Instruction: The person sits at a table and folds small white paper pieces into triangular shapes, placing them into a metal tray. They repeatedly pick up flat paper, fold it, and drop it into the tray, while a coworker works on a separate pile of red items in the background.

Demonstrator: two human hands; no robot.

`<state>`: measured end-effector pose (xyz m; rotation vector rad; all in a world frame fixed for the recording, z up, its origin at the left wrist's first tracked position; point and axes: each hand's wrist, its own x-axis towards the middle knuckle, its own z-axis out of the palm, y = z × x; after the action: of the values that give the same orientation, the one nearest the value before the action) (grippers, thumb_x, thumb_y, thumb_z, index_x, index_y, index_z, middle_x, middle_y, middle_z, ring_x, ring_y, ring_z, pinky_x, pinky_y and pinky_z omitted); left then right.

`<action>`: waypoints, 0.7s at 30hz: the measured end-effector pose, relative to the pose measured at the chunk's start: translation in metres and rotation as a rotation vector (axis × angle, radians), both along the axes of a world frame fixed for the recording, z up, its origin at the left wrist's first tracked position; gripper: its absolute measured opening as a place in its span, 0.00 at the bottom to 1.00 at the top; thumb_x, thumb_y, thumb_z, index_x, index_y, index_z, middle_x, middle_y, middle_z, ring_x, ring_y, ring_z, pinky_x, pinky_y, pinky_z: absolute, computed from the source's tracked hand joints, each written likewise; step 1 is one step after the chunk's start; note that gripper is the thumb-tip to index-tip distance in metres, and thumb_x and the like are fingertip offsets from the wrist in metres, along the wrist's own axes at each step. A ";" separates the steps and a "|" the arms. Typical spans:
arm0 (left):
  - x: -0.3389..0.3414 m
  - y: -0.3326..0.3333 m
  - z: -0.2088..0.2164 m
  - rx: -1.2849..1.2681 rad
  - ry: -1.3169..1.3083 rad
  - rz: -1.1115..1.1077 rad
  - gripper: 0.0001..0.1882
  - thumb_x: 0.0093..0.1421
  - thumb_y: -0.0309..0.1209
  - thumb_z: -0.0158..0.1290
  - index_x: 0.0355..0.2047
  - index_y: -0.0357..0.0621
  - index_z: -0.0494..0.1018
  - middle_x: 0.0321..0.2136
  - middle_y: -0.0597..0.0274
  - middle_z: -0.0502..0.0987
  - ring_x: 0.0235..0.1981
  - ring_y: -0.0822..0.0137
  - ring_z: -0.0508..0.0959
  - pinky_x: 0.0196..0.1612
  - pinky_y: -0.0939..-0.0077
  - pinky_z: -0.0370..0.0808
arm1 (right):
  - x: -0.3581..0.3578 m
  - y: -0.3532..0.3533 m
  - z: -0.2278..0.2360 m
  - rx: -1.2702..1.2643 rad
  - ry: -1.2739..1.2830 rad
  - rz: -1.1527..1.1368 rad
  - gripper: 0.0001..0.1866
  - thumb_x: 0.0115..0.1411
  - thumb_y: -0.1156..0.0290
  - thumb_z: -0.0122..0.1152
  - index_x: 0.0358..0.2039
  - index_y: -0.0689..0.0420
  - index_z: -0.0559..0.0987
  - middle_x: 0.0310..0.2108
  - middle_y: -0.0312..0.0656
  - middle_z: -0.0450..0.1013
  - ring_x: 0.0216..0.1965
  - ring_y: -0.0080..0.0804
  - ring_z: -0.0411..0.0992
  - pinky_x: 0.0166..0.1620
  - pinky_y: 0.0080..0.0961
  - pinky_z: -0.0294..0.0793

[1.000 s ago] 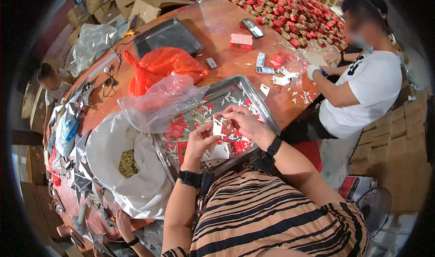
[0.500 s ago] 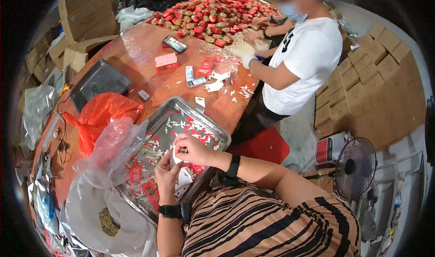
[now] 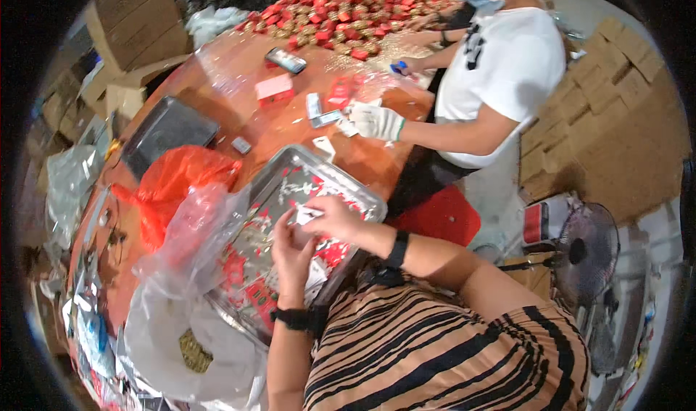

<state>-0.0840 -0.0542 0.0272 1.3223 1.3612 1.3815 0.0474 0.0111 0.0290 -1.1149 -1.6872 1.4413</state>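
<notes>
Above a metal tray [image 3: 366, 197] my two hands are close together. My right hand [image 3: 335, 221] pinches a small white card [image 3: 308, 214] with a cut-out shape. My left hand [image 3: 291, 260] is just beside it, thumb and fingers curved and apart, with no held thing visible between them. Small white and red paper bits and red printed card pieces [image 3: 259, 299] are scattered in the tray. Another white card [image 3: 316, 277] lies under my hands, partly hidden.
A clear plastic bag [image 3: 181, 266] and a red bag [image 3: 181, 175] overlap the tray's left side. Beyond are a dark tray [image 3: 170, 132], a phone [image 3: 286, 60] and a red-gold heap [image 3: 348, 16]. A gloved co-worker [image 3: 500, 77] stands right, near a fan [image 3: 580, 251].
My hands have parted slightly, and the white card shows in my right fingers. The co-worker's gloved hand has come nearer, over the white cards on the table. The whole view has shifted.
</notes>
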 end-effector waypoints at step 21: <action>-0.020 0.003 -0.024 -0.331 -0.539 0.208 0.13 0.53 0.21 0.46 0.39 0.30 0.71 0.24 0.57 0.76 0.23 0.70 0.76 0.24 0.79 0.73 | -0.006 -0.023 0.015 1.157 -0.566 0.299 0.27 0.39 0.70 0.62 0.45 0.58 0.71 0.37 0.40 0.68 0.36 0.36 0.68 0.41 0.29 0.66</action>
<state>-0.1041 -0.0516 0.0035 0.5474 1.2957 1.4358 0.0416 -0.0119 0.0441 -0.5942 -2.5925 0.0584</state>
